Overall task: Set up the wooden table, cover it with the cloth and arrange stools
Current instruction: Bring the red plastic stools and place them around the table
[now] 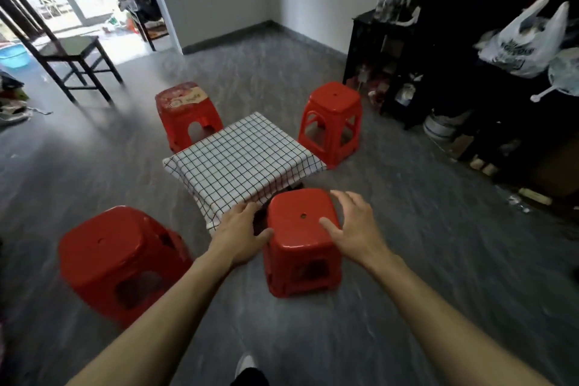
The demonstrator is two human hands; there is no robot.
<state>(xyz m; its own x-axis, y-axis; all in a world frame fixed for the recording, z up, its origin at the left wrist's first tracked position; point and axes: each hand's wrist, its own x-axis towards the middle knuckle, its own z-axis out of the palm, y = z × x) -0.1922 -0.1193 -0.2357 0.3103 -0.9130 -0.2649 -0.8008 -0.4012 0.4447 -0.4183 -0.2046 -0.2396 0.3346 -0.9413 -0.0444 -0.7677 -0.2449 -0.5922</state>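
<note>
A low table stands mid-floor under a white cloth with a black grid (241,160); the wood is hidden. Red plastic stools surround it: one at the near side (302,247), one at the near left (116,260), one at the far left with a printed seat (185,113), one at the far right (332,122). My left hand (241,233) lies at the near stool's left edge, thumb touching the seat rim, fingers relaxed. My right hand (352,226) hovers over the seat's right side with spread fingers, thumb on the seat.
A dark wooden chair (67,53) stands at the back left beside a blue basin (14,56). Dark shelves (385,66) with bottles and a white plastic bag (523,41) line the right wall. Clutter lies on the floor at the right and far left.
</note>
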